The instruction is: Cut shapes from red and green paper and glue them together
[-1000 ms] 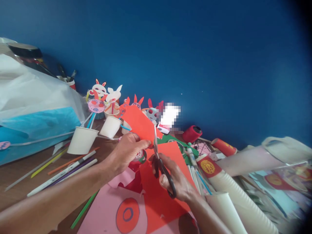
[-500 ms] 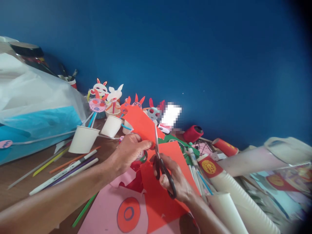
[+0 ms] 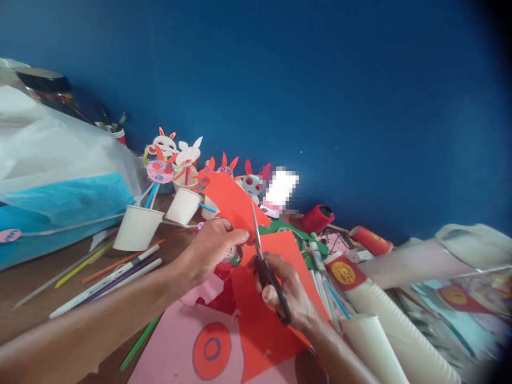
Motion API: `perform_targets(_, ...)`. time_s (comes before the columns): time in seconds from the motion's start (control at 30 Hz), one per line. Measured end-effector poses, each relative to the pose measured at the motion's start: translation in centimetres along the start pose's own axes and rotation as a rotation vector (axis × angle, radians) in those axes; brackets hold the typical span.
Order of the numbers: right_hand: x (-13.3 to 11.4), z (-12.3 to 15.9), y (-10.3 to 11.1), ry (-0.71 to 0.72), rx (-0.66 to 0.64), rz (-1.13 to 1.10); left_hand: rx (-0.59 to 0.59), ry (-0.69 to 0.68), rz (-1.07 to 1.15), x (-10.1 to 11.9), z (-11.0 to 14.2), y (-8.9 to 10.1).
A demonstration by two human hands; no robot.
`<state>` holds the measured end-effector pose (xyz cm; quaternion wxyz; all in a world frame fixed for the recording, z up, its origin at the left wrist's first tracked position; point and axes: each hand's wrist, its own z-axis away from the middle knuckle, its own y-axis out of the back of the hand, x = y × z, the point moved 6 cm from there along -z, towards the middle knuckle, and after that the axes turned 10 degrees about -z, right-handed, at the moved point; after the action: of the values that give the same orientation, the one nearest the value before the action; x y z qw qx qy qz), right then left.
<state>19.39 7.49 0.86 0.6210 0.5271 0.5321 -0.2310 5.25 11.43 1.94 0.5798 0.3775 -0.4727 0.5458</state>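
Note:
My left hand (image 3: 210, 248) pinches a sheet of red paper (image 3: 232, 201) and holds it up over the table. In my right hand (image 3: 286, 290) are black-handled scissors (image 3: 266, 266), fingers through the loops, with the blades pointing up into the paper's edge close to my left thumb. The lower half of the red paper (image 3: 264, 320) hangs down over a pink sheet (image 3: 180, 341) with a red circle drawn on it.
Upturned white paper cups (image 3: 138, 228), rabbit-faced paper crafts (image 3: 176, 154), pens and straws (image 3: 108, 277) lie to the left. A plastic bag (image 3: 52, 165) fills the far left. Stacked paper cups (image 3: 384, 320), markers and a red thread spool (image 3: 318, 217) crowd the right, against a blue wall.
The scissor blades have advanced slightly up into the red paper, and my left hand has shifted the sheet a little. Otherwise the scene is the same.

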Motion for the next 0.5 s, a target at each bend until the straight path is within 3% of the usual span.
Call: perform_targets(0.5,-1.5,-0.3,0.4,0.013,-0.129,0.012,-0.128,-0.028,-0.016,1.3,-0.2,-0.3)
